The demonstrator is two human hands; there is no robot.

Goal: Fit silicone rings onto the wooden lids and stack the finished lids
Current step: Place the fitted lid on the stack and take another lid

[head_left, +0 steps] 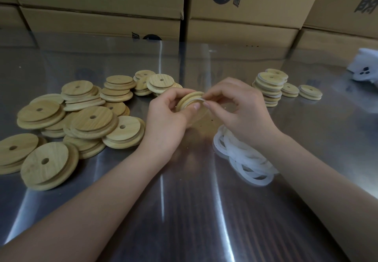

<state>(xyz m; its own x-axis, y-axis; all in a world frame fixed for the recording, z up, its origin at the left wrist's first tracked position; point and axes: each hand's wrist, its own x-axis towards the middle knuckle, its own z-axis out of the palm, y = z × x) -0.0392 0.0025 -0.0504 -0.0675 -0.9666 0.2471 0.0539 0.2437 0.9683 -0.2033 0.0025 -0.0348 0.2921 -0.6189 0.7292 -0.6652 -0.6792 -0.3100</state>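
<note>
My left hand [167,116] grips a round wooden lid [187,99] on edge above the metal table. A white silicone ring [199,98] lies partly along the lid's rim, and my right hand [235,106] pinches it there with thumb and forefinger. A loose heap of bare wooden lids [81,118], each with a small hole, covers the table to the left. Below my right wrist lies a pile of white silicone rings [243,157]. At the back right stands a stack of ringed lids [269,86], with two lower piles [300,91] beside it.
The shiny metal table [184,200] reflects the light. Cardboard boxes [241,16] form a wall along its far edge. A white crumpled object with dark spots [365,68] lies at the far right.
</note>
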